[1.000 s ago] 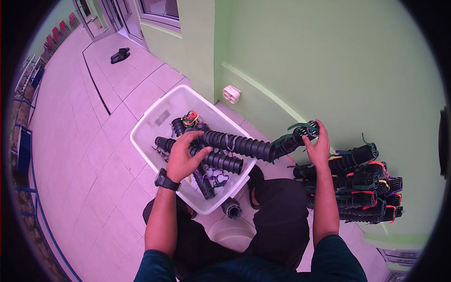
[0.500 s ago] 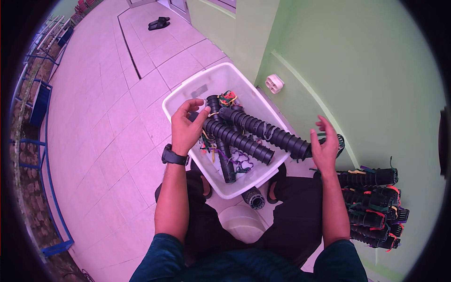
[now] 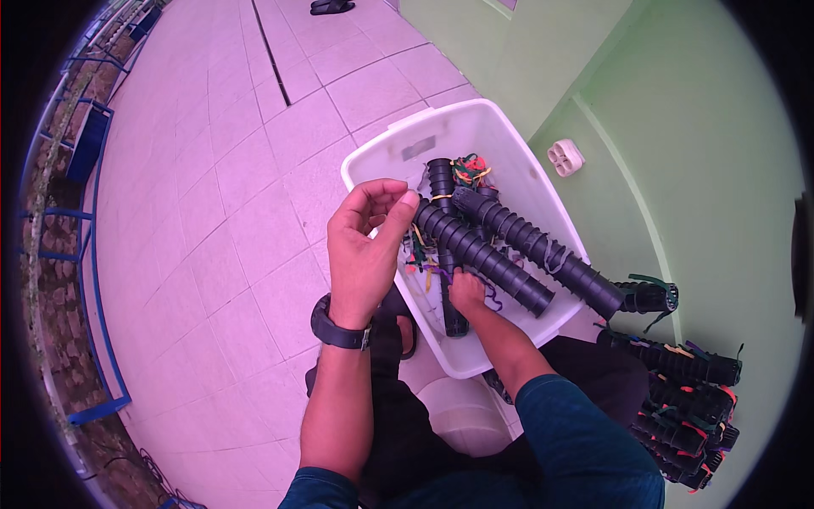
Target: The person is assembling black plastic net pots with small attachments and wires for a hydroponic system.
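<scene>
Nearest, at the lower middle of the frame, the person's forearms rise from dark blue sleeves, and a black wristwatch [image 3: 339, 327] circles the left wrist. The left hand [image 3: 366, 254] sits at the frame's centre, thumb and fingers curled together and pinching the near end of a black ribbed tube [image 3: 479, 254]. Half a second ago this hand held the tubes higher and further left; now it has come down to the rim. The right hand [image 3: 466, 291] has left the far tube end by the wall and now reaches down into the white plastic bin [image 3: 509, 140], fingers closed on something among the coloured ties; what exactly, I cannot tell.

The pinched tube lies across the bin, its long axis running from the centre down toward the lower right. A second ribbed tube [image 3: 543, 250] lies parallel just beyond it, overhanging the bin's right rim. At lower right a stack of tied tubes [image 3: 687, 399] rests against the green wall [image 3: 678, 127].
</scene>
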A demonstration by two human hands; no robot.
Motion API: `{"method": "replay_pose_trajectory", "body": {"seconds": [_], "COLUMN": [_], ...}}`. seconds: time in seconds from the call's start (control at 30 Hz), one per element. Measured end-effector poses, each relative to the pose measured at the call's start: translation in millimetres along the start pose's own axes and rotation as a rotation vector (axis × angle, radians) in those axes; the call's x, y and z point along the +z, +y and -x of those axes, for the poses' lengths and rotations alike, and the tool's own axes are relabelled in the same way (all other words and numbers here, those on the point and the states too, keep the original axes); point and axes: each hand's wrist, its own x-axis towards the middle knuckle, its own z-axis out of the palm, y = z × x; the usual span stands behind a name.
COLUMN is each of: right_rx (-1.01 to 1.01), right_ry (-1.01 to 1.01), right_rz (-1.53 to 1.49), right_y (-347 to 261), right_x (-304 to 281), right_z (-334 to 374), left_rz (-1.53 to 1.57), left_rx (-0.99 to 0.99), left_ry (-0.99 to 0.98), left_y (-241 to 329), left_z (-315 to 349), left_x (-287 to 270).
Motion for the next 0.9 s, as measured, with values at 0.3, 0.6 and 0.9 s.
{"method": "replay_pose_trajectory", "body": {"seconds": [0.3, 0.6, 0.9], "right_rx": [-0.25, -0.618, -0.521], "right_ry": [-0.031, -0.147, 0.089], "right_rz": [-0.594, -0.809, -1.069], "right_y": [-11, 3, 86], "right_x": [-102, -265, -290], "right_z": [30, 137, 223], "left_rz": [-0.13, -0.221, -0.233], "left_rx": [-0.015, -0.075, -0.171], "left_ry": [-0.194, -0.792, -0.878], "left_y": [-10, -18, -16], "left_z": [1, 25, 51], "left_x": [3, 53, 60]}}
